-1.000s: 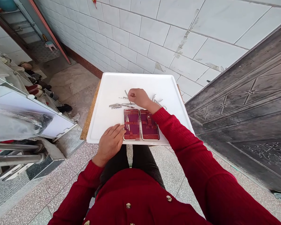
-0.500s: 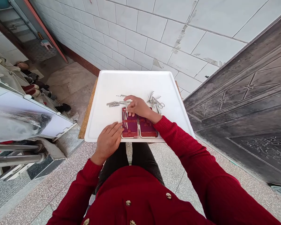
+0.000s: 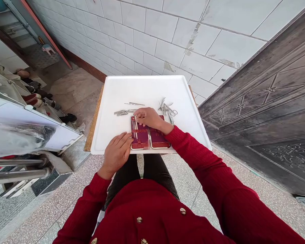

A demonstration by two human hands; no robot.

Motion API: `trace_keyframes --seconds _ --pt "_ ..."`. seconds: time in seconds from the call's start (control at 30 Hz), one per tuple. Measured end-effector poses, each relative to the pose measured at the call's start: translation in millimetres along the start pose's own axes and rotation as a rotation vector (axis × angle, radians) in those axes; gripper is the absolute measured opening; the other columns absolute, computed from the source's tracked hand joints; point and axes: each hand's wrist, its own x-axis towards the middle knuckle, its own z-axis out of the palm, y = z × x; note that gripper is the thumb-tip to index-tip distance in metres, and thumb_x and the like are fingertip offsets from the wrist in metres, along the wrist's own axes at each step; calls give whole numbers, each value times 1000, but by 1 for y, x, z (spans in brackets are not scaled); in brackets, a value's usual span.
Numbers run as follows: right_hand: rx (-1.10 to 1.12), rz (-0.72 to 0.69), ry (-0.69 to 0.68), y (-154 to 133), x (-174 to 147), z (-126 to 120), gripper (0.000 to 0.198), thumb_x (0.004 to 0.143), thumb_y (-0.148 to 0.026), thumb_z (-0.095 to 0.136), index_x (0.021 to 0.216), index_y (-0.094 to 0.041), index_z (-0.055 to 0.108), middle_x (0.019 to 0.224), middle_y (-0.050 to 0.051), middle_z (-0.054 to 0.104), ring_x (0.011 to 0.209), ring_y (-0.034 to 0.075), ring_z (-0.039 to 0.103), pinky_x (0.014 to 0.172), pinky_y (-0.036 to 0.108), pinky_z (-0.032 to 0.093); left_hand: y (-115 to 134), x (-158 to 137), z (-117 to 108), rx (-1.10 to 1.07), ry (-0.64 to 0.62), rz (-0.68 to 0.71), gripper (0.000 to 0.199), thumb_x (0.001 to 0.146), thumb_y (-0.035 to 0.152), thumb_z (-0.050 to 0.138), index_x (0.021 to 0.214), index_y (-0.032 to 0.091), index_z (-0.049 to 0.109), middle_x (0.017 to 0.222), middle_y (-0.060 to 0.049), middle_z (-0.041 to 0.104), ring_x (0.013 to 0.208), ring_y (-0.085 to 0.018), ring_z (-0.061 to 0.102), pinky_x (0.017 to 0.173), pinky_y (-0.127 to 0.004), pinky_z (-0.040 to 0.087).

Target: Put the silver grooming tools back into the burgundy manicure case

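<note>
One open red case (image 3: 149, 135) lies on the white tray (image 3: 117, 91), at the middle of the tray's near edge. We count two halves to it, hinged side by side. The left half holds slim metal tools (image 3: 135, 128) under a red strap; we make out about three, but they are too small to count surely.

Loose metal tools lie in three spots beyond the case, toward the middle of the tray:
- one flat ridged tool (image 3: 121, 113), off the case's far left corner;
- one thin straight tool (image 3: 134, 103), farther toward the tray's far edge;
- one tangled cluster (image 3: 167, 109) off the case's far right corner, with one pair of scissors showing in it; we cannot count the rest.

Two hands are in view, both ours, in red sleeves. Our right hand (image 3: 148, 117) rests on the far edge of the case, fingers curled down, the fingertips pinching the top of one tool in the left half. Our left hand (image 3: 116, 153) lies flat at the tray's near edge, fingers loosely spread, the fingertips touching the case's left side. It holds nothing.

The tray sits on a brown board (image 3: 93, 125), of which only the left edge shows.
</note>
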Motion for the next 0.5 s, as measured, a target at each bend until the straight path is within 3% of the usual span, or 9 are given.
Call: trace_keyframes --seconds 0.23,0.5 --pt "-252 -70 95 -4 -1 -3 19 92 -9 64 96 -15 82 70 -2 72 60 10 64 67 25 50 1 1 -2 24 16 17 30 102 11 51 124 20 69 140 -8 73 132 -28 68 109 -46 57" --pt "-382 -104 106 -8 -4 2 23 91 -7 65 95 -17 85 86 2 81 81 16 71 79 28 52 1 0 -1 -1 -2 0 33 102 12 50 126 22 70 141 -7 73 134 -27 67 111 -47 55"
